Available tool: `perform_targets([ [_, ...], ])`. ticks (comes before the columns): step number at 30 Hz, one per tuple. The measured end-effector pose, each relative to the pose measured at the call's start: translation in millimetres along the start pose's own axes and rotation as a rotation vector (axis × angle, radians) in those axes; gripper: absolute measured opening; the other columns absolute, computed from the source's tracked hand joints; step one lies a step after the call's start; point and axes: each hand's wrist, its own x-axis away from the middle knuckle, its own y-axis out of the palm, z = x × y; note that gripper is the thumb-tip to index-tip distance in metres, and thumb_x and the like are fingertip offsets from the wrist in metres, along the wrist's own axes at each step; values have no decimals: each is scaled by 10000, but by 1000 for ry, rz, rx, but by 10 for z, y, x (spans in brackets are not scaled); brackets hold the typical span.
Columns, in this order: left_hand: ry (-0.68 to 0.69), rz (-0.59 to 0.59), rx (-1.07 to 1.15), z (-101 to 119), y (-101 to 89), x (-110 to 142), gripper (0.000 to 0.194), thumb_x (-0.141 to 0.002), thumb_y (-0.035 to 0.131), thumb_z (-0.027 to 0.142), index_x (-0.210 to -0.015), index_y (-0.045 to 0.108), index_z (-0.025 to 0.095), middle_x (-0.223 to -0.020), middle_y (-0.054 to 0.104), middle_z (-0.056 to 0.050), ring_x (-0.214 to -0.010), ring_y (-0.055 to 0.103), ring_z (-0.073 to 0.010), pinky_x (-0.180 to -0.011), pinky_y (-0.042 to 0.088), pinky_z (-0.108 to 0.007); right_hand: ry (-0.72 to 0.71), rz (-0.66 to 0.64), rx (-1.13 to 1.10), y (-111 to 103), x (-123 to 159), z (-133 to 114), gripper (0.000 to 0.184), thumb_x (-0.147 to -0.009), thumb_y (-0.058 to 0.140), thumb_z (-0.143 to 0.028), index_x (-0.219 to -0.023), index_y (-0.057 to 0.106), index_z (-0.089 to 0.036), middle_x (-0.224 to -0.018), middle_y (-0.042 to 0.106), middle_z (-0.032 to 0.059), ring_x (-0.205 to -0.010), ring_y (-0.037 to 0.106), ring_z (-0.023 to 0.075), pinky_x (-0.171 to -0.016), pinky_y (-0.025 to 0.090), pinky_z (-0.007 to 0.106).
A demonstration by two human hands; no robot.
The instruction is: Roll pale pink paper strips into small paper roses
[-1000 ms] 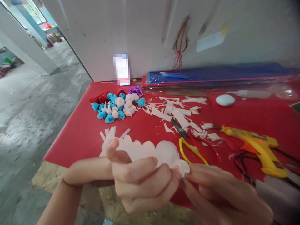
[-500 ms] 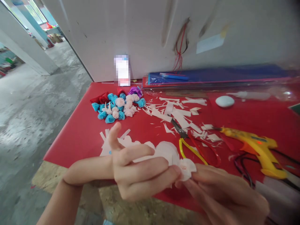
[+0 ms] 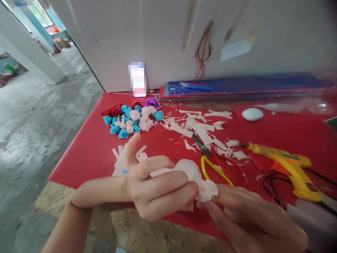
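Pinches a small white paper flower between two hands, over the near side of the red table. Grasps the flower's left side with the fingers of the left hand, one finger raised well apart from the others, and its lower right edge with the fingers of the right hand. Looks thin and soft, plain creamy white, with a rounded, wavy outline. Spreads lobed petals toward the right and runs into slight creases along the bottom. Shows a faint reddish-pink patch near the middle, too blurred to tell whether a mark or a fingertip behind the paper. Tilts its open face up toward the camera. Resembles in colour the scalloped white paper just behind, partly hidden by the left hand. Compares, too, with a cluster of rolled roses farther back, blue, white, red and purple. Has near it, on the right, cutters with one yellow and one red handle, amid white scraps, and a yellow glue gun with an orange-red light glowing on its side.
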Motion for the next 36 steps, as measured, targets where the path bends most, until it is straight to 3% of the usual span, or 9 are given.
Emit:
perform_targets([
  [1,59,161,-3,4,29,-4,113,-728,521,222,-633,559,271,-475,560,109,-580,472,-118,-1026,262,-504,5,-5,8,1,-11,-5,70,-707,591,-176,-689,592,-244,-560,670,-22,-459,632,142,-476,553,215],
  [2,100,237,10,2,46,-19,116,-714,513,199,-614,551,244,-481,560,97,-595,475,-119,-1023,276,-490,13,-6,8,1,-26,-14,71,-710,588,-176,-690,591,-244,-561,670,-22,-452,628,140,-476,552,215],
  [4,85,210,136,-22,33,-84,136,-726,455,229,-630,551,219,-516,571,60,-625,499,-131,-978,339,-463,43,23,-34,1,-75,-36,77,-732,569,-188,-682,570,-247,-540,655,-34,-441,618,128,-477,545,202],
  [6,-29,-36,340,-66,-37,-184,193,-763,393,268,-720,564,191,-622,609,3,-684,540,-151,-896,411,-417,12,-10,-113,-4,-155,-60,113,-765,543,-194,-665,553,-245,-518,643,-50,-448,619,107,-448,521,154],
  [9,-162,-480,680,-133,-166,-329,192,-811,359,182,-811,549,153,-769,632,-46,-754,568,-130,-825,448,-309,-65,-212,-181,-30,-310,-71,183,-794,540,-211,-615,575,-222,-511,651,-44,-435,616,87,-425,492,112],
  [11,-253,-634,819,-160,-213,-384,176,-821,370,134,-780,540,155,-779,631,-46,-771,569,-121,-863,429,-289,-96,-303,-183,-56,-393,-45,198,-802,540,-218,-617,609,-211,-510,646,-31,-435,613,88,-424,490,120],
  [15,-355,-778,982,-170,-203,-394,102,-794,452,109,-751,534,151,-786,620,-49,-786,562,-127,-804,454,-259,-178,-379,-250,-98,-428,63,168,-816,535,-209,-687,642,-222,-596,674,-20,-539,643,96,-514,516,132],
  [24,-412,-810,1081,-159,-197,-352,68,-756,541,71,-743,545,138,-778,599,-31,-765,554,-105,-786,454,-226,-175,-491,-330,-84,-357,175,115,-828,533,-201,-777,632,-229,-646,647,-22,-575,624,84,-540,488,145],
  [36,-380,-883,911,-162,-206,-355,40,-726,611,117,-705,579,131,-720,601,-2,-730,535,-89,-765,432,-206,-182,-564,-220,-141,-361,113,175,-821,511,-149,-692,622,-188,-559,611,-26,-499,576,81,-483,442,172],
])
